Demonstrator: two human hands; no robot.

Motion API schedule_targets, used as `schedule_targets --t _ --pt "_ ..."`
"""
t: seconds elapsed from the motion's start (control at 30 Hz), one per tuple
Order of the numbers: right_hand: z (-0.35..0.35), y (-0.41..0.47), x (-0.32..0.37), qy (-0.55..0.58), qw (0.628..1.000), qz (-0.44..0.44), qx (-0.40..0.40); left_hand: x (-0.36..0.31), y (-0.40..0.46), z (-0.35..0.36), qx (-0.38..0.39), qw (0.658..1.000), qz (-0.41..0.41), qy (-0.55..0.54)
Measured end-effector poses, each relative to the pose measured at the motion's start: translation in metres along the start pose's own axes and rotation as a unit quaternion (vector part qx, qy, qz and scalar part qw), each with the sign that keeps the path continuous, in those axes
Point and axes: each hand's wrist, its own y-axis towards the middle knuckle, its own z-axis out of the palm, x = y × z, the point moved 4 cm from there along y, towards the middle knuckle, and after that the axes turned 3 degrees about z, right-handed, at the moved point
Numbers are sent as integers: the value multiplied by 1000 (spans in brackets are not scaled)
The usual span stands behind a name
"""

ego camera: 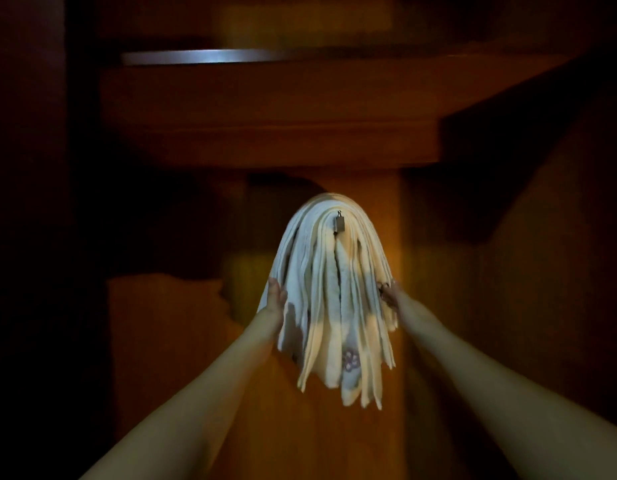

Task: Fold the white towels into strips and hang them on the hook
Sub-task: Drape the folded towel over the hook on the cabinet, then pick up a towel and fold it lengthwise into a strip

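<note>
Several white towels (pixel 329 296), folded into strips, hang draped over a small metal hook (pixel 338 221) on a wooden panel. The layered ends dangle down, and one bears a purple flower pattern near the bottom. My left hand (pixel 275 299) lies against the left side of the bundle with its fingers straight along the cloth. My right hand (pixel 390 294) touches the right side of the bundle; its fingers are partly hidden behind the towel edge. Both arms reach forward from the bottom of the view.
The wooden panel (pixel 369 427) behind the towels is lit orange. Above it a wooden ledge (pixel 265 98) juts out with a metal strip (pixel 210 57) along its top. The left and right sides of the scene lie in deep shadow.
</note>
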Motion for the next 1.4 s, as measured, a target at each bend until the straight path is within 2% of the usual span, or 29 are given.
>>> schedule_targets --t 0.1,0.3,0.37,0.47,0.63,0.8,0.97,1.1,1.3,1.4 --pt "-2 -58 -8 0 1000 -14 -2 0 -56 -1 17 999 -36 36" --pt "-12 -178 -41 -64 998 -20 16 15 -156 11 90 993 -31 73" --pt "-18 -218 -58 -114 993 -13 24 28 -187 18 117 985 -25 126" --pt "-33 -278 -86 -203 978 -20 40 51 -229 37 179 954 4 239" --pt "-73 -370 -158 -308 948 -7 79 99 -293 91 292 898 30 328" --pt "-131 -442 -237 -368 925 55 69 156 -350 171 378 855 18 354" --pt "-202 -512 -323 -388 912 129 43 201 -413 273 480 797 36 364" --pt "-263 -563 -392 -371 901 225 3 225 -459 370 548 752 41 365" --pt "-363 -630 -481 -330 893 307 -10 261 -525 514 587 728 3 354" --pt "-404 -659 -522 -307 884 354 -13 279 -561 574 619 704 -20 347"
